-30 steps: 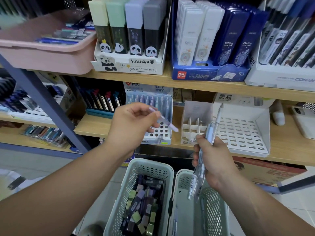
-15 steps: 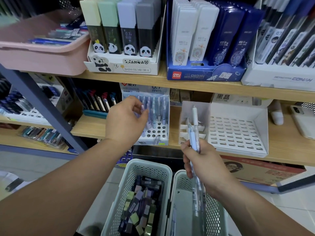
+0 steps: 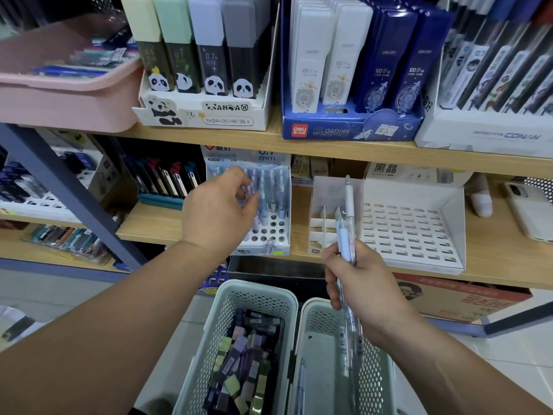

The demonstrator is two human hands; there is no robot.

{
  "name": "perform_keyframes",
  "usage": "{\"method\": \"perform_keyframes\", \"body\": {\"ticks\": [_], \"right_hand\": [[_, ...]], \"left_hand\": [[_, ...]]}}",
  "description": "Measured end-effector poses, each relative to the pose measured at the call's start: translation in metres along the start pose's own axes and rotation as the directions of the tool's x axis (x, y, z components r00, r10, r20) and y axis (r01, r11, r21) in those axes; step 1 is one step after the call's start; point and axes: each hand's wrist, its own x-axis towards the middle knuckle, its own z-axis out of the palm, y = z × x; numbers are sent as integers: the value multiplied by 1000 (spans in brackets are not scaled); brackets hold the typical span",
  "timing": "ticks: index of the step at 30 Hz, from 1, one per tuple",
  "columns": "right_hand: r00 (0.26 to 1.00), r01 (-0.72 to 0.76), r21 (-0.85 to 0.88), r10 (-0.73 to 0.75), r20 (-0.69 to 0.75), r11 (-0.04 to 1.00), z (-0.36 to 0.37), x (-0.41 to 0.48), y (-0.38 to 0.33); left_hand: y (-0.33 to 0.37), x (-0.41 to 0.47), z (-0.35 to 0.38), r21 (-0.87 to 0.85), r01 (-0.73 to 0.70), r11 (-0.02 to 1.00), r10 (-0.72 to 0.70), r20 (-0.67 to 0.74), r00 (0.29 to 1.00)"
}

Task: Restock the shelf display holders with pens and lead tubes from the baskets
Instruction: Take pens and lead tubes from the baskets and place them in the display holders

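Moved since a second ago: left hand, then lifting one lilac-tipped pen in open air, now pushed in among the upright pens of the white-and-blue cardboard display holder, left of centre on the light wooden shelf. Fingers curled at the pen tops; cannot tell whether pinching a pen or already free of it.

Right hand clenched round a bundle of slim clear plastic pens, just above the pale green perforated plastic basket, near right. Probably light, stiff and smooth, so apt to slide within a bunch; best pinched singly at mid-barrel. Bundle now nearly upright rather than tilted, and shifted slightly left.

Beside it on the left, a matching basket full of small lead tubes. Farther right on the shelf, a white slotted holder.
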Motion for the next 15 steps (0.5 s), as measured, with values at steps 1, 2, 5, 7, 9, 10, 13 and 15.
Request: {"method": "perform_keyframes", "body": {"ticks": [1,2,5,7,9,10,13,15], "right_hand": [[1000,3,2,-3,-6,1000,0,1,0],[1000,5,3,-5,-11,1000,-1,1,0],[1000,10,1,-10,-12,1000,0,1,-1],[1000,8,10,-8,-8,1000,0,0,-1],[1000,2,24,-2,0,1000,0,-1,-1],[1000,-1,35,1,9,999,0,-1,-1],[999,-26,106,21,50,994,1,-2,-3],[995,-63,187,48,82,980,1,-2,-4]], "left_hand": [[0,0,0,7,0,1000,0,3,1000],[0,0,1,13,-1,1000,1,4,1000],[1,0,2,67,-28,997,28,2,1000],[-1,-1,2,115,-69,991,69,10,998],[-2,-1,2,128,-86,988,82,39,996],[-3,-1,2,128,-84,988,77,54,996],[-4,-1,3,146,-98,984,87,78,993],[-3,-1,2,156,-110,982,94,103,990]]}}
